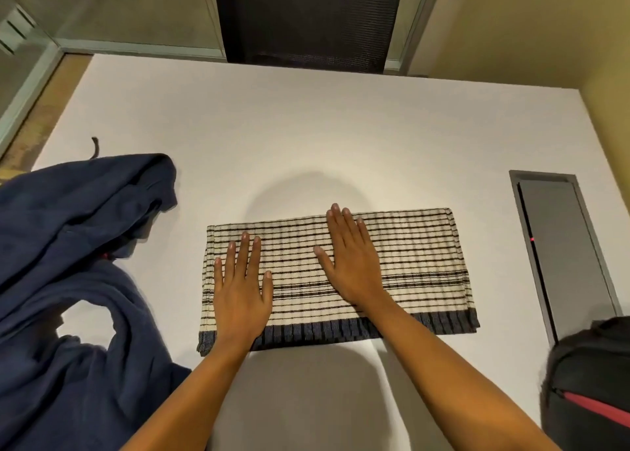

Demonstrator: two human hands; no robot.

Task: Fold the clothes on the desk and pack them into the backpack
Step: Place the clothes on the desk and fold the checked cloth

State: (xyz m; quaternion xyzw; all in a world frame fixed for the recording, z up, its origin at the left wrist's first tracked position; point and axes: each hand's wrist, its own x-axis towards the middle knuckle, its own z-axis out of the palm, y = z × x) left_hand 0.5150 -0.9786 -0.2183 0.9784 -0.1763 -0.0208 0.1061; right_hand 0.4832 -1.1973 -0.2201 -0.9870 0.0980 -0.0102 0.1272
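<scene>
A cream knit top with thin black stripes and a dark ribbed hem point(419, 266) lies folded into a flat rectangle in the middle of the white desk point(306, 137). My left hand point(242, 290) presses flat on its left part, fingers straight and spread. My right hand point(354, 263) lies flat on its middle, fingers straight. A crumpled navy garment point(68, 280) is heaped at the desk's left side, apart from the striped top. The black backpack with a red stripe point(589, 382) stands at the lower right corner, partly cut off by the frame.
A grey cable hatch with a small red light point(562, 253) is set into the desk on the right. A black mesh chair back point(306, 17) stands beyond the far edge. A dark cord end point(95, 145) pokes out behind the navy garment.
</scene>
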